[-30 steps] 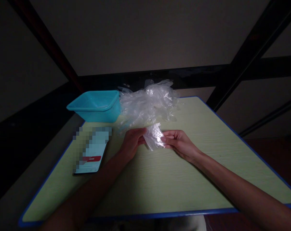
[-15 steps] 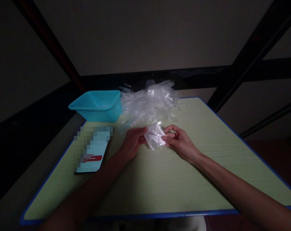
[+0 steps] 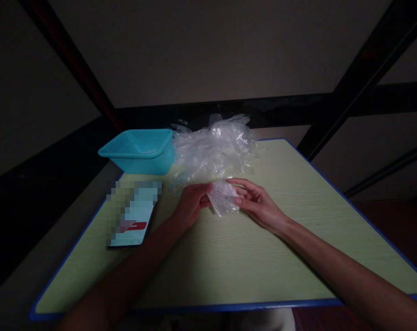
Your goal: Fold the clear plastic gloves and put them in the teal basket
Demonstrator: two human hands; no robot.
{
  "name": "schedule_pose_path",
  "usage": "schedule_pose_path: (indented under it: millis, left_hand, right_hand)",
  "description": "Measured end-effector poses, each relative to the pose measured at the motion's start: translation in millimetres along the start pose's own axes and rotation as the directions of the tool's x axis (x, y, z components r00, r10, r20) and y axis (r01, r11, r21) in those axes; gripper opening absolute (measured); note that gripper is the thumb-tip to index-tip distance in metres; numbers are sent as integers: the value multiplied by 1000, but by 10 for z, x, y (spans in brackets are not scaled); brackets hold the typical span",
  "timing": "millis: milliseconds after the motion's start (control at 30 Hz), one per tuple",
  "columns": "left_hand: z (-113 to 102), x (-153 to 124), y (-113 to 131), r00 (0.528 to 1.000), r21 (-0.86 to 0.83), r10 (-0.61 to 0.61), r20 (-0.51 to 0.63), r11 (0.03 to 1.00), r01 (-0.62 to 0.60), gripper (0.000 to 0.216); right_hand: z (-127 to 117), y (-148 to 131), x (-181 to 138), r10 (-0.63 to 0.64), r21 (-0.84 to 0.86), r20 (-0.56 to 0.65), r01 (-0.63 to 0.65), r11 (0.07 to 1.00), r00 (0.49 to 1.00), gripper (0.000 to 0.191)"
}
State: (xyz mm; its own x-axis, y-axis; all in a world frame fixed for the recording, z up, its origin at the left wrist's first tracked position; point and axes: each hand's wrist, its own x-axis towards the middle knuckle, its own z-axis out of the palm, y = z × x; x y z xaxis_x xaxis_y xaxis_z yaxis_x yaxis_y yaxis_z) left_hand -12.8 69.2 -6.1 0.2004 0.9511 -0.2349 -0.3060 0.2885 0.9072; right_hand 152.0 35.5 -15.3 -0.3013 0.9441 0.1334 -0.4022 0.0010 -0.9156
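Resting low over a pale green table (image 3: 229, 257) edged in blue, the left hand (image 3: 191, 204) and right hand (image 3: 258, 204) pinch a small clear plastic piece (image 3: 224, 198) between them (room dim, dark beams behind), just before a heap of plastic (image 3: 213, 149), teal tub (image 3: 139, 151) and phone (image 3: 132, 216).

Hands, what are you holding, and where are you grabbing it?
A small clear plastic piece, pinched between both hands: left hand at its left edge, right hand at its right.

Tub (image 3: 139, 151) left of glove pile (image 3: 213, 149) — phone (image 3: 132, 216) before tub, on table (image 3: 229, 266).
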Motion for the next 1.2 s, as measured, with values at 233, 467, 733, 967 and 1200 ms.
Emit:
schedule_pose_path:
  millis: [233,467,733,967,1200]
  left_hand:
    - [20,-23,-20,1000,52,-7,24,999,5,39]
    - [24,-27,-21,1000,50,-5,29,999,4,40]
    - [40,-62,-5,997,228,-68,42,972,57,39]
    - [35,-77,-28,992,330,-82,100,943,45,31]
    - [15,-78,-31,980,328,-75,187,945,9,12]
  right_hand:
    - [-3,-5,-11,42,-238,-39,-50,970,998,24]
    - [-11,-2,-28,31,-374,-134,-79,924,990,39]
    - [-11,-24,-27,-84,-410,-186,0,912,979,46]
    - [-32,-23,-18,-118,-449,-258,-11,894,959,50]
    - [-41,-44,-11,-120,-456,-287,-25,889,950,49]
